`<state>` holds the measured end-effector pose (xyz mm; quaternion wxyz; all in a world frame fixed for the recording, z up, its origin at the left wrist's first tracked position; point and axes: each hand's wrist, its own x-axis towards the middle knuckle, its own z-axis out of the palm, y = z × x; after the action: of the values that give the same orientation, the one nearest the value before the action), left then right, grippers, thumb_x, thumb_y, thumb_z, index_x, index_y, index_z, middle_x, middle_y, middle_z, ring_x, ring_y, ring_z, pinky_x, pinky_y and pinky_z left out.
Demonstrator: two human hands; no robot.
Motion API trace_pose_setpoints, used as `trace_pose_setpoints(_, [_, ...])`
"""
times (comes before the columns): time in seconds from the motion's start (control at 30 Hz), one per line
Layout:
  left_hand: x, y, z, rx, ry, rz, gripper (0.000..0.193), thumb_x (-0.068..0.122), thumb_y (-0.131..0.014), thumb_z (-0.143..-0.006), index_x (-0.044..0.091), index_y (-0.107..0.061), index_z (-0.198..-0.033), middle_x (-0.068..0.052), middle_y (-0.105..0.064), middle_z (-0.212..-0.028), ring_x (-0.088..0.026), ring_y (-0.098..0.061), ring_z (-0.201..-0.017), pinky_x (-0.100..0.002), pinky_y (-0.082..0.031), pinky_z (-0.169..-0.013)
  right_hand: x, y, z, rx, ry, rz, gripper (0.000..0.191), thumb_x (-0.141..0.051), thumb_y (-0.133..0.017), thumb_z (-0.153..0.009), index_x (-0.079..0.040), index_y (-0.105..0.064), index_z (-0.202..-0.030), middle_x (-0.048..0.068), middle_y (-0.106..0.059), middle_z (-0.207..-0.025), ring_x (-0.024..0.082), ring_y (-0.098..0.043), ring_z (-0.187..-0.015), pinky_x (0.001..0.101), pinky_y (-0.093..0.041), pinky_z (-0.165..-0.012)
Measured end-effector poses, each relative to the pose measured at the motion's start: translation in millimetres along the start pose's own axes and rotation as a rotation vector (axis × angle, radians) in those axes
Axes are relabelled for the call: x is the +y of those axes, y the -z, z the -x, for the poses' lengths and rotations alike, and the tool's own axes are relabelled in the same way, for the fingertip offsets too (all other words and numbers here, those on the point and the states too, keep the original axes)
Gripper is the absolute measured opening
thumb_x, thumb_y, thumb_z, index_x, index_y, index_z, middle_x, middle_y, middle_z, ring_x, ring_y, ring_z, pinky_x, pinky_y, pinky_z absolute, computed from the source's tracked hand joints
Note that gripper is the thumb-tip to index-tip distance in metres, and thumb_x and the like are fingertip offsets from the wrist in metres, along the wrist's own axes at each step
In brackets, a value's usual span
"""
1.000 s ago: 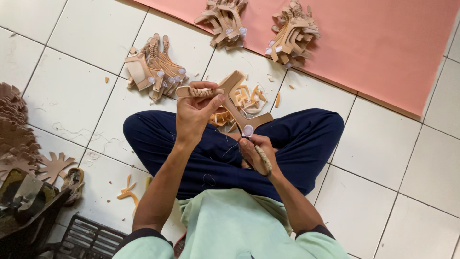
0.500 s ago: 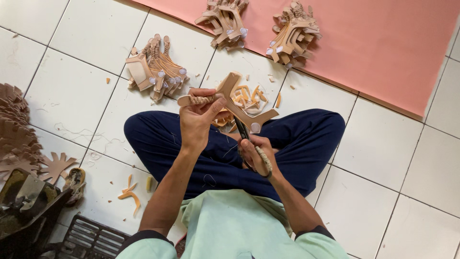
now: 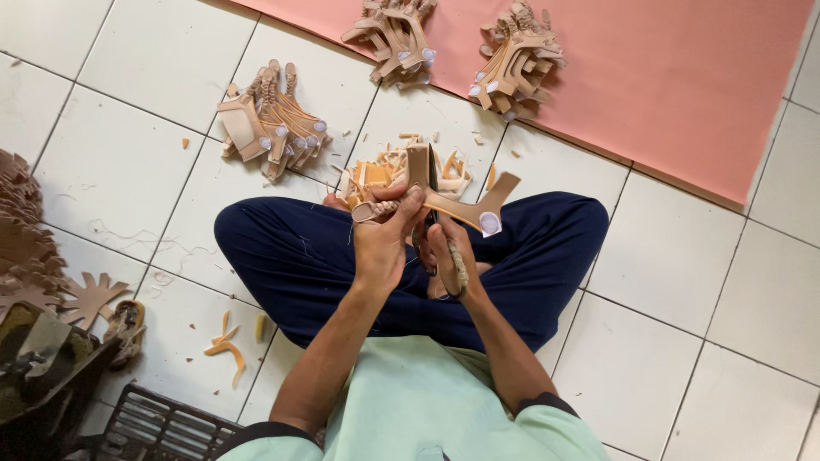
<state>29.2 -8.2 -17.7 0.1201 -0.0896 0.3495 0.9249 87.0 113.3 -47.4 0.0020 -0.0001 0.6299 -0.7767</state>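
I sit cross-legged on a white tiled floor in dark blue trousers. My left hand [image 3: 382, 239] grips a tan strap piece [image 3: 461, 201] with a braided band, flat tabs and a round white sticker on one end. My right hand [image 3: 448, 256] holds a thin knife [image 3: 433, 183] by its wrapped handle, the blade lying against the upright tab of the piece. Both hands are close together above my lap.
A heap of tan offcuts [image 3: 384, 171] lies just beyond my legs. Three stacks of similar strap pieces sit further out: one on tiles [image 3: 269, 119], two on a pink sheet [image 3: 397, 34] [image 3: 512, 60]. Brown cut shapes [image 3: 26, 248], a black crate [image 3: 158, 427] and scraps [image 3: 226, 341] lie left.
The right hand has risen from my lap and brought the knife up against the strap piece. The left hand has turned the piece so one tab stands upright.
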Motion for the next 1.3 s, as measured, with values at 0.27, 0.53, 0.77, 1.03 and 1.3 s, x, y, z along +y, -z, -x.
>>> trace_pose_setpoints(0.27, [0.1, 4.3, -7.0, 0.031, 0.094, 0.071, 0.029, 0.002, -0.071, -0.093, -0.003, -0.057, -0.118, -0.014, -0.067, -0.106, -0.019, -0.071, -0.094, -0.031, -0.063, -0.083, 17.0, -0.8, 4.4, 0.154, -0.058, -0.109, 0.045, -0.042, -0.055, -0.108, -0.003, -0.057, -0.087, -0.004, -0.044, -0.058, 0.004, -0.038, -0.044, 0.0195, -0.028, -0.04])
trace_pose_setpoints(0.53, [56.4, 18.4, -41.5, -0.115, -0.057, -0.224, 0.021, 0.004, -0.064, -0.101, -0.008, -0.052, -0.114, -0.02, -0.068, -0.107, -0.025, -0.075, -0.095, -0.031, -0.064, -0.073, -7.6, 23.0, 10.1, 0.014, -0.073, 0.198, 0.042, -0.045, -0.06, -0.103, -0.003, -0.064, -0.101, -0.005, -0.052, -0.064, 0.002, -0.046, -0.051, 0.0182, -0.037, -0.044])
trace_pose_setpoints(0.77, [59.4, 8.0, -27.2, -0.216, 0.039, -0.274, 0.02, 0.004, -0.062, -0.101, -0.014, -0.061, -0.11, -0.03, -0.073, -0.099, -0.028, -0.076, -0.083, -0.032, -0.065, -0.067, -28.3, 17.0, 8.3, -0.016, -0.089, 0.196, 0.049, -0.05, -0.061, -0.1, -0.001, -0.067, -0.102, -0.006, -0.052, -0.062, -0.001, -0.043, -0.047, 0.0171, -0.033, -0.042])
trace_pose_setpoints(1.03, [58.1, 2.2, -23.1, -0.223, 0.106, -0.2, 0.017, 0.006, -0.06, -0.101, -0.008, -0.056, -0.11, -0.025, -0.069, -0.109, -0.031, -0.076, -0.098, -0.034, -0.067, -0.072, -14.6, 15.4, 15.6, 0.079, -0.106, 0.017, 0.045, -0.044, -0.064, -0.101, -0.001, -0.065, -0.089, -0.007, -0.045, -0.054, 0.001, -0.037, -0.041, 0.0198, -0.027, -0.036])
trace_pose_setpoints(1.3, [61.0, -26.7, -6.1, -0.183, 0.048, -0.081, 0.02, 0.003, -0.06, -0.102, -0.01, -0.053, -0.116, -0.027, -0.068, -0.115, -0.035, -0.074, -0.106, -0.038, -0.067, -0.08, -11.7, 23.9, -3.2, 0.295, -0.001, -0.064, 0.04, -0.037, -0.055, -0.107, -0.004, -0.063, -0.085, -0.005, -0.047, -0.058, 0.001, -0.038, -0.045, 0.0178, -0.027, -0.04])
